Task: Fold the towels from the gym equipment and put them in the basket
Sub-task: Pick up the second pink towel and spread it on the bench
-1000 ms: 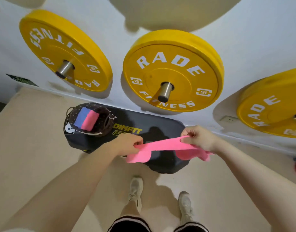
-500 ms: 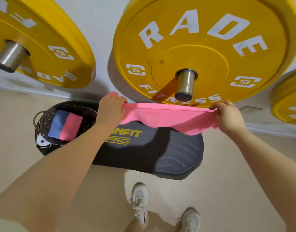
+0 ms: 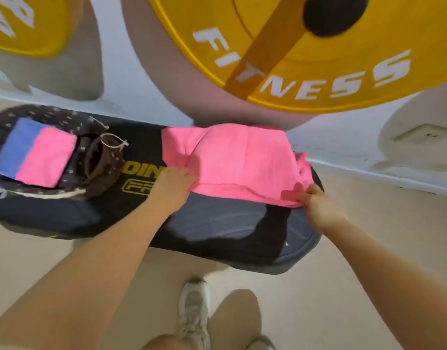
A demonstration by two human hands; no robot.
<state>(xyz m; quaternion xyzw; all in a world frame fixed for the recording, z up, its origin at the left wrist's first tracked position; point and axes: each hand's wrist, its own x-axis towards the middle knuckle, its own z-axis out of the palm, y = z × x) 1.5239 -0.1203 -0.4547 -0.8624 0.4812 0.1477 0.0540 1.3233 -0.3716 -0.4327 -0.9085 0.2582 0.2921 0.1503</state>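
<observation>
A pink towel [image 3: 237,160] lies spread on the black padded bench [image 3: 217,223], its right end rumpled. My left hand [image 3: 173,184] grips its near left corner. At the near right corner my right hand [image 3: 318,205] pinches the cloth. To the left, a dark woven basket [image 3: 96,157] stands on the bench and holds a folded blue towel [image 3: 17,145] and a folded pink towel [image 3: 45,157] side by side.
Large yellow weight plates [image 3: 318,79] hang on pegs from the white wall just above the bench; a second plate [image 3: 22,26] is at upper left. My feet in pale shoes [image 3: 194,309] stand on the beige floor in front of the bench.
The pink towel was held stretched in the air between both hands; it now lies flat on the bench. The view has moved down and closer to the bench.
</observation>
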